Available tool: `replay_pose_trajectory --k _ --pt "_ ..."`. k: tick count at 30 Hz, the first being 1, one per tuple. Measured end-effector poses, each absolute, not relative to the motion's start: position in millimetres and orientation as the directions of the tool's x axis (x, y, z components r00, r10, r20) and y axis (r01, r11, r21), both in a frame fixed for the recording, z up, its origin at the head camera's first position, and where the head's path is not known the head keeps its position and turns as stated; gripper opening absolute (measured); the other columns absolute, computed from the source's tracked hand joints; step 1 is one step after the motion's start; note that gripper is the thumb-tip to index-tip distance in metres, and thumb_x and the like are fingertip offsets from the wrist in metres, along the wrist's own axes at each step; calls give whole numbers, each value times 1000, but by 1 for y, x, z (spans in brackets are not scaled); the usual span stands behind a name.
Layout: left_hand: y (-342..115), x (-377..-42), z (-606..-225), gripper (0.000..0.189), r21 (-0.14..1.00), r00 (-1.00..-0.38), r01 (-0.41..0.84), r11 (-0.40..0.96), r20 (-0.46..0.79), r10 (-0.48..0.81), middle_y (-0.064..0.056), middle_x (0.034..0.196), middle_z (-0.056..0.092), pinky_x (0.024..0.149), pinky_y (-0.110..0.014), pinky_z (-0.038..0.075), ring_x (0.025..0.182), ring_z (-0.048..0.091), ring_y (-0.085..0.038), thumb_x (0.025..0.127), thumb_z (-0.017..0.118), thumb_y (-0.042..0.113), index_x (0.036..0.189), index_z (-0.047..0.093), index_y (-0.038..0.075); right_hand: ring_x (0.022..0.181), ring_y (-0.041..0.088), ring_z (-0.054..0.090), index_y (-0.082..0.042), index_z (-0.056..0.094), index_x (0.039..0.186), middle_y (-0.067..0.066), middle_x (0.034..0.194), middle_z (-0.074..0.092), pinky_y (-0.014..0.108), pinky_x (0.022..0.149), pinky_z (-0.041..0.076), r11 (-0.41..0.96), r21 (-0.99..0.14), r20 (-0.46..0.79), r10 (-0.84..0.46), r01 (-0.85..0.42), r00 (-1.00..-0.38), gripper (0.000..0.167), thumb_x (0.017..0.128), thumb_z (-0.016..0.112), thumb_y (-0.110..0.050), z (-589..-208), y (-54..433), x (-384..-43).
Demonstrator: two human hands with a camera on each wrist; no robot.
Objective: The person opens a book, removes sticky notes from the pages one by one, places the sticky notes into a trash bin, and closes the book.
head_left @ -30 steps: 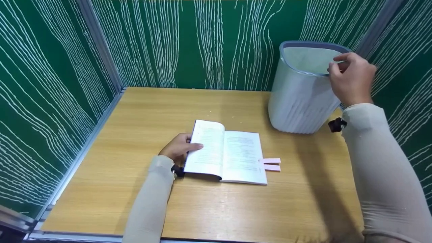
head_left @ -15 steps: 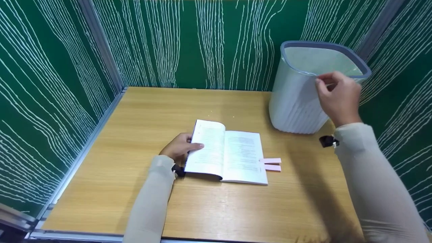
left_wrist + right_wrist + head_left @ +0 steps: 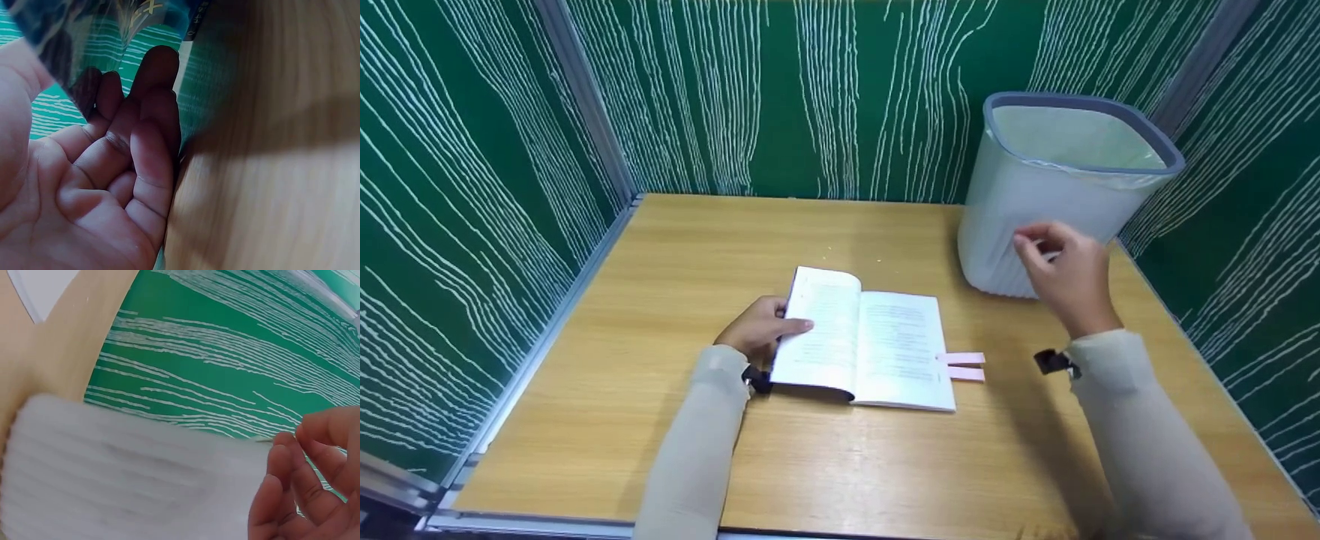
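Note:
An open book (image 3: pixel 900 337) lies on the wooden table, two pink page tabs (image 3: pixel 964 364) sticking out from its right edge. My left hand (image 3: pixel 760 327) holds its left side, thumb on the page and fingers underneath; in the left wrist view those fingers (image 3: pixel 154 152) sit below the glossy dark-blue cover (image 3: pixel 62 42). My right hand (image 3: pixel 1069 274) is raised in front of the white waste bin (image 3: pixel 1001 195), thumb and forefinger pinched together. In the right wrist view a thin brownish sliver (image 3: pixel 263 440) shows at those fingertips; its kind cannot be told.
The bin stands at the back right, with a grey-blue rim (image 3: pixel 1110 103) and a thin pale liner (image 3: pixel 1072 139) inside. Green panels (image 3: pixel 825 97) with white wavy lines close off the back and both sides. Tiny white specks (image 3: pixel 879 260) lie on the table (image 3: pixel 697 255) behind the book.
My right hand has come down from the bin's rim, moving left and nearer to me, its fingertips still pinched. My left hand and the book have stayed put.

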State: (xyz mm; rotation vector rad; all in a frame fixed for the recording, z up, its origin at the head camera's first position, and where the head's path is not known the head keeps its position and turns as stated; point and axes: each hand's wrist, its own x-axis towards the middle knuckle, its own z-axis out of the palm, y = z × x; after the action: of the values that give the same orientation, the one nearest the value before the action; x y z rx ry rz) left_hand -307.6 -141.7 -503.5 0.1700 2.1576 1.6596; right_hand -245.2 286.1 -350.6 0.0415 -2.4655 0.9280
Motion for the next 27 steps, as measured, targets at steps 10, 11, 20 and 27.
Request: replay_pose_trajectory --k 10,11,20,27 --pt "-142 -307 -505 48 958 -906 -155 241 -235 353 -14 108 75 73 -40 63 84 77 -26 87 85 27 128 67 8 86 16 63 -14 77 108 2 100 73 15 64 49 712 -649 487 117 -268 -866 20 99 72 -32 -394 283 -230" --pt "-142 -307 -504 48 959 -906 -157 237 -236 353 -14 108 75 73 -40 63 84 77 -26 87 85 28 128 67 8 85 16 64 -14 77 108 2 99 74 16 63 50 704 -658 478 113 -269 -871 20 98 72 -31 -398 282 -229" --pt "-142 -307 -503 50 955 -904 -170 242 -249 348 -14 107 75 74 -40 63 85 77 -26 87 85 29 128 66 8 90 17 65 -11 78 107 5 102 74 14 70 52 653 -707 414 67 -273 -908 22 98 72 -31 -433 279 -222" --pt "-142 -306 -502 49 952 -902 -186 242 -263 343 -14 107 76 74 -41 63 86 77 -27 87 85 30 127 66 9 99 24 63 -9 76 112 7 105 73 18 79 51 623 -756 272 20 -201 -962 22 99 72 -26 -459 278 -222"
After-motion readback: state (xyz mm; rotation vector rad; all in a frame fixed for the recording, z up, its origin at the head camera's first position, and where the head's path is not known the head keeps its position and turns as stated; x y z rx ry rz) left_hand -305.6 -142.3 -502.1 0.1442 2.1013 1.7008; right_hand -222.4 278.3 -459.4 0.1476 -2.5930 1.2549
